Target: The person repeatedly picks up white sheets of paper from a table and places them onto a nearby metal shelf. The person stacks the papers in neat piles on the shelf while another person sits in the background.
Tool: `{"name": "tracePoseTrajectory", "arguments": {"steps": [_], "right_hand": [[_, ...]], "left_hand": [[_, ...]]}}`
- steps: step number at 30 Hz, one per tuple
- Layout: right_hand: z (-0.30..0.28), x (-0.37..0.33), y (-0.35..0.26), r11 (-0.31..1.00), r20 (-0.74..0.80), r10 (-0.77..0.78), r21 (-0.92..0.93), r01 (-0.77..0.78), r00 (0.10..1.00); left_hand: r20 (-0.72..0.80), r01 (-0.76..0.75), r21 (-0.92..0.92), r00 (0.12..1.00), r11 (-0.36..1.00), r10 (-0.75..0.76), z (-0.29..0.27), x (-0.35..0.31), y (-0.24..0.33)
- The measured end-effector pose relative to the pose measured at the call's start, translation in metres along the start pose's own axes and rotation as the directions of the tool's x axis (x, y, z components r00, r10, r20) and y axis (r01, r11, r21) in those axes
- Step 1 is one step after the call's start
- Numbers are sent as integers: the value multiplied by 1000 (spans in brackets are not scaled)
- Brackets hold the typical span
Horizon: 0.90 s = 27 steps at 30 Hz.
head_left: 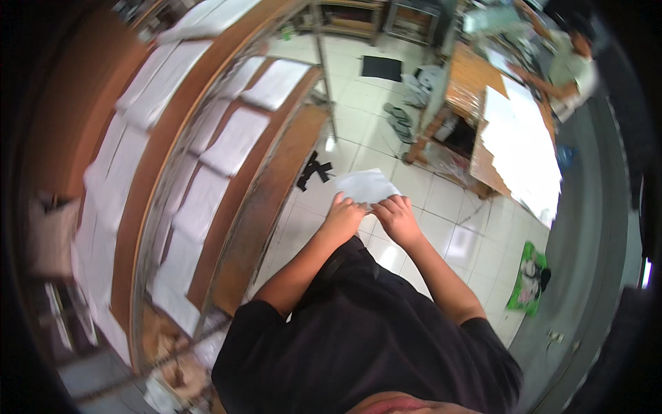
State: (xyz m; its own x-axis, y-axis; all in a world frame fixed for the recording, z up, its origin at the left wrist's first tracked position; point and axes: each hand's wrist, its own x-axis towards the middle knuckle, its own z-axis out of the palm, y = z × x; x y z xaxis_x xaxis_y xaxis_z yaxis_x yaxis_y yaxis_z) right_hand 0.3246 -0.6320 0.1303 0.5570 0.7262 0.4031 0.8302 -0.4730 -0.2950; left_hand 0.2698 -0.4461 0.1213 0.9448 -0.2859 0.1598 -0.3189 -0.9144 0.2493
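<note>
White stacks [238,141] are lying on shelf rack [276,186]. Left hand [347,215] is gripping near-left edge of white sheet [365,185], right hand [394,215] is gripping its near-right edge; sheet is hanging over tiled floor [431,234], between rack and table [465,77]. White papers [524,152] are partly covering table; co-worker [572,72] is reaching over it.

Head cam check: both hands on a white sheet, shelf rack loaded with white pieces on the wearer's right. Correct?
Wrong side: the shelf rack loaded with white pieces is on the wearer's left, as the head view shows. The left hand and right hand are both on a white sheet.
</note>
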Motion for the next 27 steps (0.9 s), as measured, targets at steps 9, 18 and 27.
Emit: {"name": "tracePoseTrajectory", "arguments": {"steps": [9, 18, 27], "right_hand": [[1, 76, 136, 953, 5, 266, -151, -262, 964], [-26, 143, 252, 842, -153, 494, -160, -514, 856], [-80, 93, 470, 447, -376, 838, 59, -893, 395]], "left_hand": [[-95, -138, -96, 987, 986, 129, 27, 174, -60], [240, 154, -518, 970, 841, -29, 44, 318, -124], [187, 245, -501, 967, 830, -173, 44, 399, -202]]}}
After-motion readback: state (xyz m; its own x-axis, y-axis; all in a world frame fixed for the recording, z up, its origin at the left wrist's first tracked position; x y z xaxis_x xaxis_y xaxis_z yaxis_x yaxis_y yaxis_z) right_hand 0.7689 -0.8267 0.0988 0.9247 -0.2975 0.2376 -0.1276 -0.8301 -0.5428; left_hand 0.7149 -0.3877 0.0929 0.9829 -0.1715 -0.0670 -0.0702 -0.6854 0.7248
